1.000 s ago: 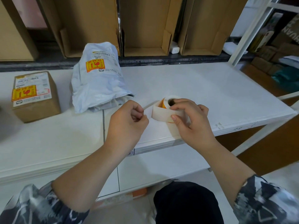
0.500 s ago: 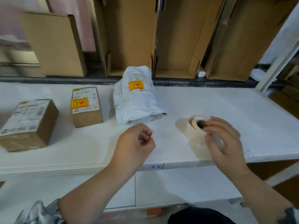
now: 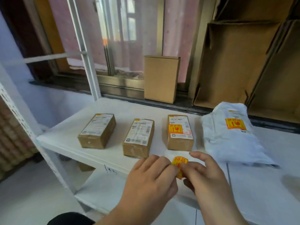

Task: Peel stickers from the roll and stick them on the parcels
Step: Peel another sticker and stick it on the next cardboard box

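Note:
Both my hands pinch one yellow-and-orange sticker (image 3: 179,163) just above the front edge of the white shelf (image 3: 65,137): my left hand (image 3: 151,176) on its left side, my right hand (image 3: 204,172) on its right. Three brown box parcels stand in a row behind. The left box (image 3: 97,130) and the middle box (image 3: 138,138) carry only white labels. The right box (image 3: 180,132) bears an orange sticker, as does the grey bag parcel (image 3: 230,135) further right. The sticker roll is out of view.
A closed cardboard box (image 3: 160,78) stands upright on the window sill behind the shelf. Large open cardboard cartons (image 3: 235,62) lean at the back right. A white shelf post (image 3: 84,51) rises at the back left, and the shelf ends at its left edge.
My right hand has let go of the roll and joined my left hand on the peeled sticker. The view has swung left, bringing two more boxes into sight; the roll has left the frame.

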A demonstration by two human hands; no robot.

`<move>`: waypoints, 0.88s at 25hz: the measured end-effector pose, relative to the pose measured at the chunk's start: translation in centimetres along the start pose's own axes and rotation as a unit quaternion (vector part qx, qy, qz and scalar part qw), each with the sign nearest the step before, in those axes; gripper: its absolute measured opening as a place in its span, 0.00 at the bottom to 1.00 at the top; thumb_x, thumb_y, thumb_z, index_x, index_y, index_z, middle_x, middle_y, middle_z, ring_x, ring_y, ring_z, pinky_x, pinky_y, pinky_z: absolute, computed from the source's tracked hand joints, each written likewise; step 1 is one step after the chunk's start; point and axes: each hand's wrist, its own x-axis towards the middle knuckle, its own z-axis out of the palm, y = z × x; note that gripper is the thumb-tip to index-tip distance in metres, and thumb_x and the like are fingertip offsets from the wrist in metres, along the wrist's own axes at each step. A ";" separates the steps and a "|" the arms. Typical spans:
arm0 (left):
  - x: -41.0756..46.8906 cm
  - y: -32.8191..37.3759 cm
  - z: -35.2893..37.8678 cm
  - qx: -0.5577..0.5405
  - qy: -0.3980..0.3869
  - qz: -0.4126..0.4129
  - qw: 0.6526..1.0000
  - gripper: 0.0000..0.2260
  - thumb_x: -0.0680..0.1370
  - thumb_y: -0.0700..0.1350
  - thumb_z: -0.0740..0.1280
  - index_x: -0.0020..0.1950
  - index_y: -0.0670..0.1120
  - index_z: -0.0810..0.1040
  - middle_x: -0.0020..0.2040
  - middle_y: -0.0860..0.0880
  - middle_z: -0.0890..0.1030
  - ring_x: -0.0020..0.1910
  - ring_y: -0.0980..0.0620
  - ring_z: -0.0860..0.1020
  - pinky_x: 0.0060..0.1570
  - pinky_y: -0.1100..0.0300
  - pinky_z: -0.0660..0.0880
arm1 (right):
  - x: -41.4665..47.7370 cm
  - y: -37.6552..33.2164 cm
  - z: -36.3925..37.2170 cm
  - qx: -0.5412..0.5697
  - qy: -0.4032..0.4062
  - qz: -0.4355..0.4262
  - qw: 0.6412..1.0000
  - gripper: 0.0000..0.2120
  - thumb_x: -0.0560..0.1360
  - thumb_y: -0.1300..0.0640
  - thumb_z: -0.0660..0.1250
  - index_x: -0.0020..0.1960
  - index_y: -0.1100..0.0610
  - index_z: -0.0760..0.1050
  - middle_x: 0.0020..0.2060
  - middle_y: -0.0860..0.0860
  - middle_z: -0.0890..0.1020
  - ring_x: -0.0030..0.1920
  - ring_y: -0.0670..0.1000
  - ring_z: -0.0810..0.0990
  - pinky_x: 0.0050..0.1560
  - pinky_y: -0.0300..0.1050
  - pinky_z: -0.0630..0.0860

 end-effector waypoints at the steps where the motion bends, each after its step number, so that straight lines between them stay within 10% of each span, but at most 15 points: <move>1: -0.5 -1.1 -0.7 0.004 0.000 -0.006 1.000 0.04 0.70 0.43 0.75 0.41 0.48 0.82 0.39 0.51 0.81 0.36 0.47 0.80 0.35 0.53 0.76 | 0.1 -0.2 1.2 -0.017 -0.007 -0.009 1.000 0.14 0.76 0.64 0.74 0.56 0.49 0.77 0.36 0.51 0.88 0.34 0.46 0.84 0.50 0.53 0.83; 5: -1.7 -4.0 -3.2 -0.183 0.032 -0.218 0.958 0.12 0.71 0.56 0.77 0.48 0.52 0.80 0.45 0.55 0.81 0.46 0.53 0.80 0.45 0.60 0.75 | 1.3 -0.8 4.3 -0.043 -0.044 -0.044 0.997 0.15 0.77 0.63 0.72 0.57 0.47 0.75 0.40 0.52 0.89 0.39 0.47 0.84 0.53 0.51 0.80; 8: -0.1 -5.4 -4.1 -0.424 0.048 -0.492 0.759 0.17 0.72 0.62 0.76 0.52 0.52 0.83 0.47 0.51 0.86 0.49 0.54 0.84 0.50 0.57 0.75 | 2.3 -2.1 5.8 0.008 -0.101 -0.039 0.994 0.15 0.77 0.66 0.71 0.59 0.52 0.74 0.43 0.56 0.89 0.42 0.51 0.85 0.51 0.50 0.81; 10: 1.0 -7.6 -4.1 -0.471 -0.002 -0.552 0.688 0.14 0.73 0.57 0.78 0.50 0.49 0.86 0.45 0.49 0.88 0.46 0.54 0.83 0.50 0.56 0.75 | 3.6 -2.9 7.0 -0.002 -0.114 -0.044 0.993 0.14 0.77 0.66 0.71 0.58 0.52 0.74 0.41 0.54 0.89 0.39 0.46 0.86 0.42 0.41 0.81; 15: 3.5 -12.2 -3.7 -0.401 -0.011 -0.526 0.750 0.07 0.80 0.44 0.72 0.43 0.46 0.85 0.31 0.56 0.83 0.29 0.62 0.77 0.34 0.70 0.73 | 8.0 -4.0 10.4 -0.089 -0.101 -0.049 0.990 0.10 0.76 0.59 0.75 0.55 0.50 0.80 0.38 0.49 0.89 0.33 0.41 0.84 0.37 0.37 0.76; 22: 5.2 -16.6 -1.0 -0.283 -0.073 -0.540 0.789 0.10 0.80 0.47 0.67 0.40 0.47 0.82 0.26 0.57 0.77 0.27 0.60 0.74 0.27 0.64 0.67 | 12.0 -4.0 13.6 -0.141 -0.040 -0.034 0.989 0.03 0.76 0.60 0.75 0.44 0.59 0.85 0.29 0.52 0.83 0.21 0.39 0.78 0.23 0.30 0.72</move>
